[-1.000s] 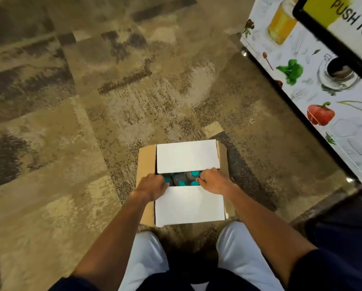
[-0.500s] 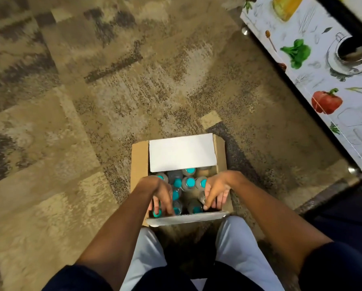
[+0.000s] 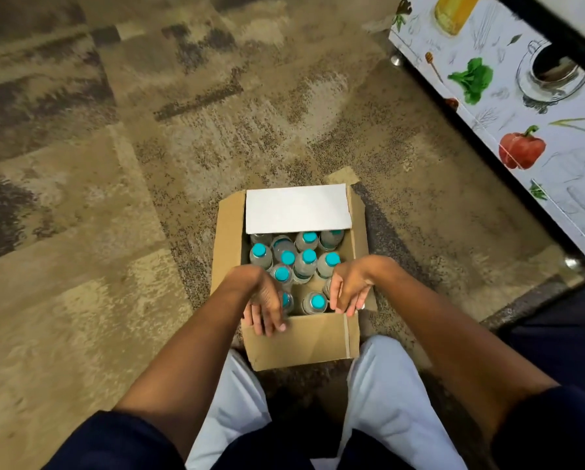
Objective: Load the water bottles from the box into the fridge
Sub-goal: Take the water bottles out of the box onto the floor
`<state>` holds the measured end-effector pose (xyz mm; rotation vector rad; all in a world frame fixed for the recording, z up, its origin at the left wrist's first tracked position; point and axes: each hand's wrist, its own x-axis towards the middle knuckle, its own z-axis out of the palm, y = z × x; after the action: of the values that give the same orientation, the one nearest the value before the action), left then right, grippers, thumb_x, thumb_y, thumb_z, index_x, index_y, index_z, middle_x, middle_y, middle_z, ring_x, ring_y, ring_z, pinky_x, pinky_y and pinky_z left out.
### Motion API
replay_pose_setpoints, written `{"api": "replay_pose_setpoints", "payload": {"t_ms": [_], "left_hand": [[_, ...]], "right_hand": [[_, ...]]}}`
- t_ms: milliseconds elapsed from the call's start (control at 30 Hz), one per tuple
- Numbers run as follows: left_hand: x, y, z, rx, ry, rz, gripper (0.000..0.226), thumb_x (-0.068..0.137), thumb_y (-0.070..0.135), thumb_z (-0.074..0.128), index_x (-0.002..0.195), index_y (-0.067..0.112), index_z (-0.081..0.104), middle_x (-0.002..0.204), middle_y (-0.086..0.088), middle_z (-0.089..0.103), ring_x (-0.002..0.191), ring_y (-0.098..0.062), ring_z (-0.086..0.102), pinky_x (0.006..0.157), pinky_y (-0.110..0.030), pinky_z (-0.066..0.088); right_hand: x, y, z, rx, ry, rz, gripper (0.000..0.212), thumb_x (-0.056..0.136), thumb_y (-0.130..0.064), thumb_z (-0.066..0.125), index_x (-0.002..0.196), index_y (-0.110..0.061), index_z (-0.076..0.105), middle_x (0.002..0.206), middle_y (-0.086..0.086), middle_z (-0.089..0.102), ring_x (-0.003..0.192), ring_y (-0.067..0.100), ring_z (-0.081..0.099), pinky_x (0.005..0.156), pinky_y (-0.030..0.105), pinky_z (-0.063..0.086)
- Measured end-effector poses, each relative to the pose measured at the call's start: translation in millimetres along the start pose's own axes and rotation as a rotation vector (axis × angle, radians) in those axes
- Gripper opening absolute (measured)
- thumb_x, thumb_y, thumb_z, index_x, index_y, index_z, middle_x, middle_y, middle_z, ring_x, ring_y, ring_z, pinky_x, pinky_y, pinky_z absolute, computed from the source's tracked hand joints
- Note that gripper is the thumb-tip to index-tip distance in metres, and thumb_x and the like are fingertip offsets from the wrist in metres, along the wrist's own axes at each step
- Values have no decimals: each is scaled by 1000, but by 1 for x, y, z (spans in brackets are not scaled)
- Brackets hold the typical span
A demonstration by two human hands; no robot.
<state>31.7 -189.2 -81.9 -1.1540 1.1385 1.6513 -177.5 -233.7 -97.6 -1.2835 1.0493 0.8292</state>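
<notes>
While we crouched over the cardboard box (image 3: 301, 340) on the patterned carpet (image 3: 114, 198), its near flap was folded down toward us, showing plain brown board, and its far flap (image 3: 298, 208) lay level over the back of the box, white on top. Inside the box stood the water bottles (image 3: 306, 262), clear plastic with bright teal caps, packed upright and close together toward the back, with a gap of bare cardboard floor nearer the front. Our left hand (image 3: 265, 305) hung over the box's front left corner, fingers loosely spread and pointing down, touching the near flap but gripping nothing. Our right hand (image 3: 350, 290) hovered over the box's front right corner, fingers slack and apart, also empty. To the right of the box stood the fridge (image 3: 508, 106), its side printed with vegetables, well apart from the box.
</notes>
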Motion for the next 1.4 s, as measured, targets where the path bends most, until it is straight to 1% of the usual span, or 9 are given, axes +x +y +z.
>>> {"api": "replay_pose_setpoints", "payload": {"t_ms": [200,300,400,600,867,967,1067,1200,1400], "left_hand": [[-1,-22,25,-606,636,526,15,97,17,59,87,6,62,76,-13,67,58,-18,62,53,-30,53],[3,-26,18,-1076,886,655,17,99,22,55,103,7,61,96,-17,68,75,-24,67,63,-31,55],[6,-27,0,-1470,845,698,35,101,33,49,126,8,49,118,-17,63,106,-33,63,85,-39,55],[4,-24,-20,-1751,915,818,53,102,48,35,138,10,44,139,-14,51,120,-29,56,102,-43,44],[-31,-12,-56,-1418,1067,935,60,99,59,27,140,19,46,148,0,45,131,-15,46,111,-38,32],[-31,-12,-69,-1060,1179,810,52,102,45,38,145,17,40,147,5,42,124,-4,45,103,-23,33],[-17,-21,-88,-782,1193,677,61,98,40,52,151,19,31,154,-4,34,136,-16,36,112,-33,32],[4,-28,-103,-338,1211,440,68,99,32,53,155,17,18,163,-4,11,150,-24,1,122,-48,8],[4,-27,-102,-98,1263,284,71,96,14,52,156,17,12,164,-2,6,150,-21,-3,123,-46,5]], "right_hand": [[-7,11,21,319,579,-307,8,93,-9,62,95,-12,70,86,7,70,61,10,59,51,22,49],[-6,8,16,801,823,-351,23,96,-11,60,119,-8,62,110,14,68,81,20,66,72,32,57],[-6,0,5,1224,851,-336,35,97,-7,57,132,0,52,124,18,62,102,29,67,91,38,55],[-6,-10,-13,1744,881,-450,34,99,-5,51,132,5,51,132,23,58,115,33,62,100,38,50],[-3,-23,-46,983,1197,-689,46,99,-7,51,143,-17,38,146,4,50,119,16,58,101,32,46],[17,-16,-62,322,1168,-518,68,98,-23,55,155,-23,17,161,1,23,147,20,23,120,47,21],[31,-10,-74,-183,1109,-287,78,97,-42,52,157,-26,5,165,-3,0,151,25,1,120,55,3],[41,-13,-83,-349,1093,-151,78,97,-53,44,157,-24,3,165,-3,-6,151,26,-4,120,56,1],[45,-19,-83,-351,1096,-95,75,97,-52,46,156,-24,9,165,-1,2,151,28,-1,119,60,2]]}}
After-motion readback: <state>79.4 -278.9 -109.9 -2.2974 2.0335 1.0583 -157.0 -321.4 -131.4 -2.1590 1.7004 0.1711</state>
